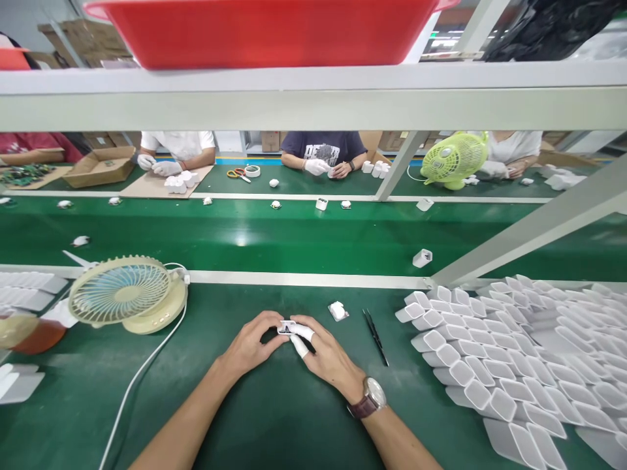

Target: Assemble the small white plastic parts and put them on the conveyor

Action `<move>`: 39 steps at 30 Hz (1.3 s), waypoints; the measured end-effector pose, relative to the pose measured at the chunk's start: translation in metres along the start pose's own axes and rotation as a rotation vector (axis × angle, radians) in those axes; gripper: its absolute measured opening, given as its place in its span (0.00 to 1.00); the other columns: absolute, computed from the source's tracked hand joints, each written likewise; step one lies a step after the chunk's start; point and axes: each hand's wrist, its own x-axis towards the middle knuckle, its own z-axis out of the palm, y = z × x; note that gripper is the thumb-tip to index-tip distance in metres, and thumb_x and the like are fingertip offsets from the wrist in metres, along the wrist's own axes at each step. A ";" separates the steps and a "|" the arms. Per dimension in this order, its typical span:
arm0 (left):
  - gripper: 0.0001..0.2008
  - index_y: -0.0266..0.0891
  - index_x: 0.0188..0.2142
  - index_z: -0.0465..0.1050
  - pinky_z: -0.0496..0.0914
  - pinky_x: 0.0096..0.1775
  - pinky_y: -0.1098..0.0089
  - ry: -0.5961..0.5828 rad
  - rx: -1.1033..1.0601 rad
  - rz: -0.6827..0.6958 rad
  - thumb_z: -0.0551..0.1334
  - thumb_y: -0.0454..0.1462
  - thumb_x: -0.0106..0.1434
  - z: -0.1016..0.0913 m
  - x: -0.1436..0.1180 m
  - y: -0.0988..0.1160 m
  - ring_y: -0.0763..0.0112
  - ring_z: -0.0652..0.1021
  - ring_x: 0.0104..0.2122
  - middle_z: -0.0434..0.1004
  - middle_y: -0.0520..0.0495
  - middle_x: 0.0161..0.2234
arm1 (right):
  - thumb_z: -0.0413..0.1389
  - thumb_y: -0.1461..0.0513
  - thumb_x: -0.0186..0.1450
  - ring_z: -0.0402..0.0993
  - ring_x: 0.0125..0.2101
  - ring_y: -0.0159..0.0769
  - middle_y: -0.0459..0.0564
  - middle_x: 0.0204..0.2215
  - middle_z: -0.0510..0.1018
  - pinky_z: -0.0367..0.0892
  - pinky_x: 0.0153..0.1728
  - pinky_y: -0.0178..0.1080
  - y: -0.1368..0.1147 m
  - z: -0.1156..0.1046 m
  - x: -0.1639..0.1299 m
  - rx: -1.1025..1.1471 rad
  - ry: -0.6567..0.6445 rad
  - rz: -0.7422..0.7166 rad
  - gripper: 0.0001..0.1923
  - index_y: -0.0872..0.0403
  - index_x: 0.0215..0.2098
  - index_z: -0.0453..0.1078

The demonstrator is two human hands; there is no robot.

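White part: small plastic piece [287, 327] pinched between our two hands, just above the green worktop [274, 418], centre front, close to us so we can see it.
Left hand [249, 346]: fingers curled, thumb + fingertips closed on the part's left end.
Right hand [326, 356]: closed on the right end; index wears a white finger cot [300, 346], prob. for grip/cleanliness; watch [371, 397] on the wrist.
Nearby: another white part [337, 311] and black tweezers [375, 337] lie just right of the hands, w/in reach.
Right side: stacked white shells [490, 365], openings facing us.
Left side: cream desk fan [127, 294], its cable [142, 372] running past our left forearm, could snag.
Beyond: conveyor belt [274, 235] w/ scattered parts; co-workers' gloved hands [166, 168] across.
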 end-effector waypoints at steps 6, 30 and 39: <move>0.04 0.40 0.44 0.77 0.80 0.48 0.66 -0.049 0.057 0.039 0.63 0.37 0.71 0.001 0.000 -0.001 0.64 0.83 0.45 0.79 0.42 0.47 | 0.51 0.69 0.71 0.76 0.57 0.45 0.58 0.57 0.76 0.76 0.57 0.48 0.000 -0.002 0.000 -0.091 -0.069 -0.016 0.21 0.52 0.61 0.68; 0.25 0.46 0.65 0.62 0.76 0.57 0.56 -0.115 -0.067 -0.223 0.63 0.40 0.70 0.004 -0.005 0.006 0.60 0.80 0.53 0.75 0.41 0.58 | 0.53 0.59 0.75 0.81 0.46 0.43 0.55 0.49 0.78 0.79 0.46 0.45 -0.007 -0.005 0.001 -0.083 -0.044 0.051 0.18 0.50 0.62 0.61; 0.34 0.46 0.69 0.54 0.76 0.56 0.55 -0.148 -0.026 -0.258 0.65 0.40 0.68 0.006 -0.008 0.008 0.59 0.80 0.51 0.75 0.40 0.58 | 0.50 0.62 0.74 0.78 0.47 0.48 0.59 0.49 0.77 0.76 0.48 0.48 0.004 -0.059 -0.002 -0.512 0.135 0.206 0.17 0.53 0.60 0.67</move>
